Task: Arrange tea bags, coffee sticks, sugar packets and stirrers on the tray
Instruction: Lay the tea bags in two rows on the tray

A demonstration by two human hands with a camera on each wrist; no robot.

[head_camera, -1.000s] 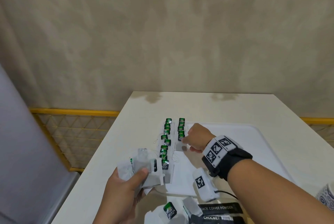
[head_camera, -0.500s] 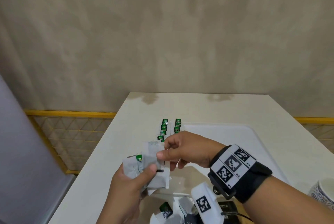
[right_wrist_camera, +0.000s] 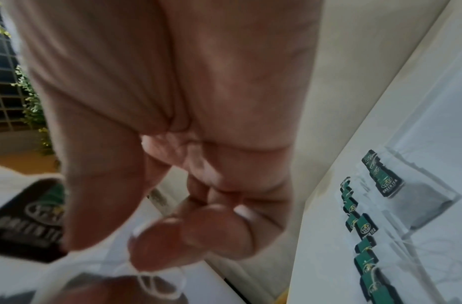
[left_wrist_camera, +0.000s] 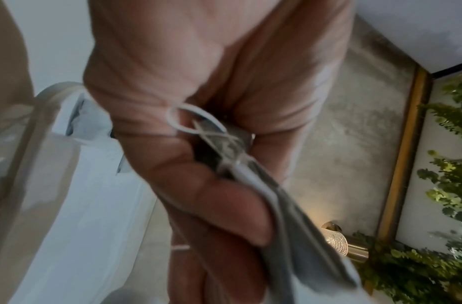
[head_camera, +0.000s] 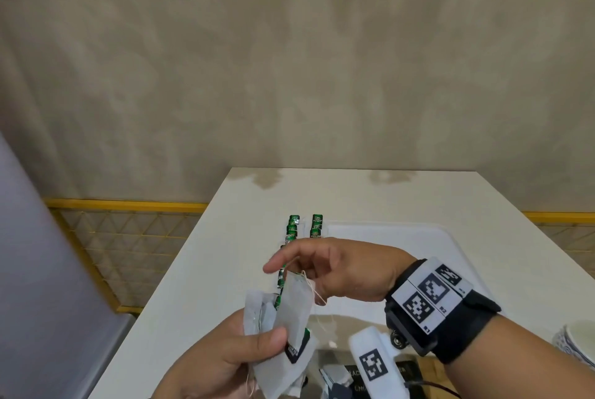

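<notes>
Low in the centre of the head view, the left hand (head_camera: 225, 363) grips a bunch of tea bags (head_camera: 277, 334), thumb clamped over them. Just above, the right hand (head_camera: 341, 269) pinches the top of one tea bag (head_camera: 294, 305), forefinger held out straight. Behind both hands, green-tagged tea bags (head_camera: 317, 226) lie in two rows at the left edge of the white tray (head_camera: 402, 237) on the desk (head_camera: 354, 192).
</notes>
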